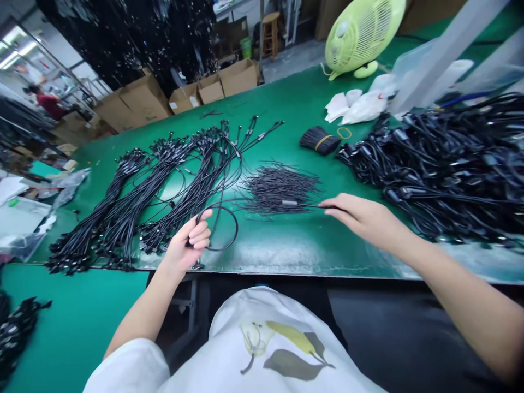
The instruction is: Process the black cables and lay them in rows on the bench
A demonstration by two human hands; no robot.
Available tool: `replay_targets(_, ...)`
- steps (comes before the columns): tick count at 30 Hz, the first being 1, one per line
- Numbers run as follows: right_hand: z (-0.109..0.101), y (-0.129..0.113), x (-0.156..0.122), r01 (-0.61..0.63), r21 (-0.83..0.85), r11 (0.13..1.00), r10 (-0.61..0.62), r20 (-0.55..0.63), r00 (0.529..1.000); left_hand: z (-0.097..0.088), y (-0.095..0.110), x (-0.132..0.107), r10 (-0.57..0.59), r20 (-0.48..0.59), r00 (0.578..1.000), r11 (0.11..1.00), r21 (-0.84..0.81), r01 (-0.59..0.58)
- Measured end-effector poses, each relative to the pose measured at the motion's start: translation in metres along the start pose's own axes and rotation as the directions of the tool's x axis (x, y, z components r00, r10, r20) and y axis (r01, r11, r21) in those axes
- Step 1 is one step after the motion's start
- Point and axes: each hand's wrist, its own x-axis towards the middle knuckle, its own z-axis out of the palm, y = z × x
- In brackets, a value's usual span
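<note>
Holding up a loop of thin black cable [236, 226] in the left hand [190, 240], with the fingers curled around it, just over the near edge of the green bench top [266, 262]. Pinching, or maybe only touching, a thin black wire [303, 205] with the fingertips [327, 210] of the right hand [364, 218], too small to tell for sure. Keeping the two hands well apart, one on each side of the middle of the near edge.

Lying toward the left end: long bundles of black cables [123, 210], side by side, neat and looking done, reaching from the near edge toward the far edge. Sitting in the middle: a loose pile of short thin black wires [280, 188], not yet tied. Resting past that pile: one small bunch of wires [317, 141] already tied with a yellow rubber band [323, 142], and a spare band [344, 132] just beside it. Filling the right end: a big messy heap of black cables [434, 164], not yet in neat bundles, leaving a lot to do, by the look of it. Standing near the far edge: white plastic bags [360, 106] and a lime green fan [360, 33]. Stacked beyond the far edge: brown cardboard boxes [184, 98].
</note>
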Motion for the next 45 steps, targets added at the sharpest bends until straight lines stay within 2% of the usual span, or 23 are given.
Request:
replay_targets(2,0.006,-0.021,-0.011,0.058,-0.15,0.987,-0.063,-0.029,0.998,0.003,-0.005,0.008,0.056,-0.043,0.998,0.997,0.058,-0.053)
replay_targets(4,0.012,-0.054,-0.019,0.189,-0.225,0.956,-0.178,0.068,0.982,0.011,-0.018,0.019,0.134,-0.073,0.988,0.963,0.244,-0.113)
replay_targets(6,0.016,-0.09,-0.021,0.36,-0.13,0.924,-0.321,0.248,0.914,0.022,-0.037,0.029,0.228,-0.049,0.972,0.859,0.481,-0.177)
replay_targets(8,0.018,-0.118,-0.016,0.423,0.002,0.906,-0.399,0.331,0.855,0.034,-0.058,0.033,0.249,0.1,0.963,0.714,0.653,-0.252)
replay_targets(9,0.018,-0.126,-0.01,0.408,0.039,0.912,-0.399,0.322,0.859,0.039,-0.068,0.031,0.196,0.196,0.961,0.659,0.699,-0.278)
replay_targets(11,0.016,-0.129,0.004,0.301,0.092,0.949,-0.315,0.235,0.92,0.045,-0.08,0.025,0.036,0.333,0.942,0.637,0.719,-0.279)
replay_targets(13,0.016,-0.119,0.017,0.144,0.197,0.97,-0.166,0.102,0.981,0.046,-0.084,0.017,-0.074,0.362,0.929,0.706,0.677,-0.207)
replay_targets(16,0.03,-0.104,0.026,-0.004,0.46,0.888,0.036,-0.061,0.998,0.044,-0.083,0.014,-0.03,0.318,0.948,0.848,0.51,-0.144)
replay_targets(17,0.039,-0.103,0.026,-0.044,0.552,0.832,0.089,-0.055,0.995,0.045,-0.083,0.015,-0.005,0.294,0.956,0.88,0.454,-0.135)
replay_targets(19,0.059,-0.106,0.024,-0.175,0.71,0.682,0.202,0.047,0.978,0.047,-0.086,0.019,-0.011,0.242,0.97,0.921,0.381,-0.085)
replay_targets(22,0.08,-0.118,0.022,-0.353,0.874,0.335,0.364,0.225,0.904,0.051,-0.097,0.024,-0.1,0.198,0.975,0.939,0.342,0.027)
replay_targets(24,0.084,-0.122,0.022,-0.345,0.937,0.061,0.41,0.292,0.864,0.05,-0.104,0.023,-0.109,0.185,0.977,0.952,0.303,0.049)
replay_targets(26,0.083,-0.123,0.023,-0.327,0.931,-0.164,0.396,0.365,0.842,0.047,-0.108,0.02,-0.041,0.143,0.989,0.974,0.227,0.008)
replay_targets(27,0.082,-0.123,0.022,-0.325,0.915,-0.237,0.385,0.396,0.834,0.045,-0.108,0.019,0.005,0.11,0.994,0.98,0.195,-0.027)
replay_targets(29,0.082,-0.123,0.021,-0.314,0.895,-0.317,0.392,0.425,0.816,0.04,-0.108,0.017,0.049,0.066,0.997,0.976,0.209,-0.062)
replay_targets(32,0.087,-0.128,0.021,-0.251,0.922,-0.294,0.478,0.369,0.797,0.033,-0.112,0.021,0.028,0.116,0.993,0.866,0.494,-0.082)
replay_targets(35,0.093,-0.136,0.025,-0.186,0.971,-0.151,0.602,0.24,0.762,0.03,-0.121,0.035,0.109,0.161,0.981,0.604,0.773,-0.194)
replay_targets(37,0.096,-0.14,0.029,-0.174,0.983,-0.059,0.653,0.17,0.738,0.029,-0.126,0.048,0.157,0.189,0.969,0.47,0.849,-0.242)
replay_targets(39,0.096,-0.142,0.031,-0.179,0.984,-0.002,0.667,0.134,0.733,0.03,-0.128,0.057,0.151,0.247,0.957,0.421,0.86,-0.289)
replay_targets(41,0.092,-0.143,0.03,-0.187,0.982,0.029,0.662,0.121,0.74,0.032,-0.128,0.059,0.103,0.316,0.943,0.472,0.819,-0.326)
replay_targets(42,0.089,-0.143,0.029,-0.19,0.981,0.039,0.655,0.118,0.746,0.034,-0.129,0.057,0.051,0.336,0.94,0.548,0.778,-0.308)
replay_targets(43,0.086,-0.142,0.028,-0.198,0.979,0.044,0.646,0.124,0.753,0.036,-0.13,0.053,-0.016,0.341,0.94,0.647,0.721,-0.25)
replay_targets(45,0.079,-0.142,0.027,-0.221,0.975,0.029,0.632,0.153,0.76,0.041,-0.132,0.042,-0.178,0.329,0.927,0.827,0.56,-0.04)
